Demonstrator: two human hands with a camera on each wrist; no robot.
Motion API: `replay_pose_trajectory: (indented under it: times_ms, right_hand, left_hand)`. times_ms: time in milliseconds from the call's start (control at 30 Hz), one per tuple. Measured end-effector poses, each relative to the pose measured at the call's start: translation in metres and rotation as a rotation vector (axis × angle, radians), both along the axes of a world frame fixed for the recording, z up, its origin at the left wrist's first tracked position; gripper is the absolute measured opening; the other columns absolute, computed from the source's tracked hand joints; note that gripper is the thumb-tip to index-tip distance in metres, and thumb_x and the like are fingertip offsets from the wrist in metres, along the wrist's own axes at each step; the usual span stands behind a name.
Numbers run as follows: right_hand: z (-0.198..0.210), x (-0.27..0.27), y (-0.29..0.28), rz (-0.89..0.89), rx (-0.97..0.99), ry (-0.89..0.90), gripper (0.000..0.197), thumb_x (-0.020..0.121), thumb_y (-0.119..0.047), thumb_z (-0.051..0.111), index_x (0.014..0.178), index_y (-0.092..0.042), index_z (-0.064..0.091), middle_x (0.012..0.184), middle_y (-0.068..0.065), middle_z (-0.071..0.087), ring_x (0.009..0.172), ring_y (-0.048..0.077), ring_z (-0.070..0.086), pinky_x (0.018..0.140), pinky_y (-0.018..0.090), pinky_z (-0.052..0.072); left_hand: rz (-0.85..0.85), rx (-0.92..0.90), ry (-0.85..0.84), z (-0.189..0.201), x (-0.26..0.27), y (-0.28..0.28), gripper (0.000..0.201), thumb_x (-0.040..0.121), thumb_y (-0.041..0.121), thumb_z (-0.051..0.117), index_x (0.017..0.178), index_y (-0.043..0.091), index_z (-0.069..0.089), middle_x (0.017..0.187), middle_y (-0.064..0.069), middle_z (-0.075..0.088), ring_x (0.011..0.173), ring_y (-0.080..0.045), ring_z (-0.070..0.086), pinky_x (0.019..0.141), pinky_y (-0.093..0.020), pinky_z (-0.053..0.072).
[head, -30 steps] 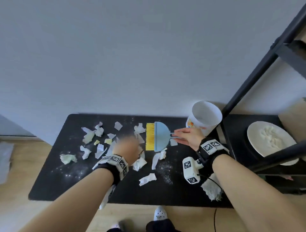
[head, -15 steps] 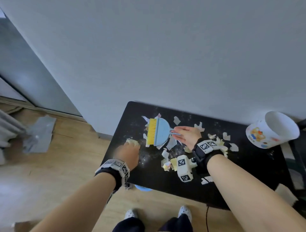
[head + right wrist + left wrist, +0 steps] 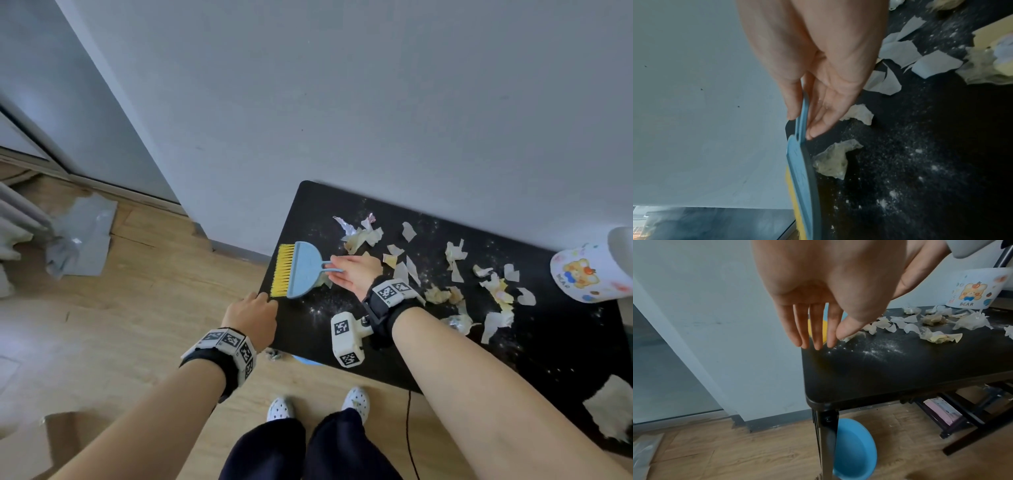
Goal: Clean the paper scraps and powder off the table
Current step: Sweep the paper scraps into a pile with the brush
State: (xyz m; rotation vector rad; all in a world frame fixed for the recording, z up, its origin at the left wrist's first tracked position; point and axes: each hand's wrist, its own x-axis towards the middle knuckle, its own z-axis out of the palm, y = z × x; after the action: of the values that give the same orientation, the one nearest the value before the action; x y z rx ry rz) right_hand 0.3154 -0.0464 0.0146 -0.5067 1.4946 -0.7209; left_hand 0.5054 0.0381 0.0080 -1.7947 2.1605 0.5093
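My right hand (image 3: pixel 334 269) pinches the thin handle of a blue brush (image 3: pixel 301 270) with yellow bristles, which lies at the black table's (image 3: pixel 342 205) left edge. The right wrist view shows the thumb and fingers of my right hand (image 3: pixel 800 125) clamped on the brush (image 3: pixel 803 175) handle. My left hand (image 3: pixel 255 308) is at the table's left front corner and holds nothing; the straight fingertips of my left hand (image 3: pixel 818 340) reach the edge. Torn paper scraps (image 3: pixel 455 260) lie across the middle and right. White powder (image 3: pixel 318 308) is dusted near the brush.
A white bin (image 3: pixel 592 270) with a bear print stands at the table's right end. A blue dish (image 3: pixel 853 451) lies on the wooden floor under the left front table leg. The wall runs right behind the table. A crumpled scrap (image 3: pixel 832 162) lies beside the brush.
The brush and my right hand have moved left across the table to its left edge. My left hand has gone from the tabletop to the left front corner. My view has swung left.
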Motion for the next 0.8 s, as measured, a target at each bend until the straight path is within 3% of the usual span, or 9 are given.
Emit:
replay_pose_trajectory:
  times_ms: [233,433,500,700,800]
  right_hand:
    - [0.000,-0.052,0.010,-0.076,0.018,0.119,0.012,0.087,-0.006,0.065,0.098,0.000,0.063,0.102,0.019,0.070,0.090,0.025,0.069,0.082,0.034,0.057]
    - [0.014,-0.110,0.040,-0.261,0.009,0.170,0.022,0.086,-0.004,0.066,0.105,0.005,0.062,0.101,0.020,0.069,0.091,0.028,0.070,0.076,0.031,0.057]
    - [0.019,-0.119,0.045,-0.293,-0.017,0.141,0.018,0.086,-0.004,0.066,0.101,0.004,0.063,0.097,0.019,0.070,0.089,0.028,0.070,0.079,0.033,0.057]
    - [0.025,-0.099,0.017,-0.286,-0.060,0.003,0.003,0.089,0.000,0.061,0.089,0.000,0.058,0.098,0.023,0.068,0.087,0.030,0.069,0.080,0.035,0.057]
    - [0.023,-0.077,-0.010,-0.194,-0.091,-0.052,0.006,0.091,0.001,0.057,0.085,0.001,0.056,0.095,0.024,0.065,0.082,0.029,0.067,0.079,0.035,0.056]
  left_hand:
    - [0.090,0.033,0.081,-0.002,-0.013,-0.005,0.023,0.094,0.018,0.038,0.108,0.014,0.057,0.111,-0.003,0.056,0.107,-0.022,0.052,0.086,-0.038,0.051]
    - [-0.073,-0.030,0.070,0.002,-0.043,-0.015,0.026,0.093,0.017,0.038,0.112,0.013,0.057,0.117,-0.004,0.056,0.111,-0.023,0.051,0.088,-0.036,0.049]
    - [-0.119,-0.035,0.058,0.003,-0.050,-0.018,0.027,0.094,0.019,0.039,0.114,0.012,0.056,0.119,-0.004,0.055,0.113,-0.023,0.051,0.090,-0.036,0.048]
    - [-0.146,-0.062,0.045,0.008,-0.059,-0.031,0.027,0.095,0.022,0.040,0.117,0.013,0.055,0.121,-0.004,0.055,0.114,-0.022,0.050,0.090,-0.033,0.045]
    - [-0.114,-0.067,0.046,0.014,-0.059,-0.041,0.027,0.096,0.025,0.040,0.117,0.013,0.054,0.120,-0.004,0.054,0.113,-0.022,0.050,0.089,-0.033,0.045]
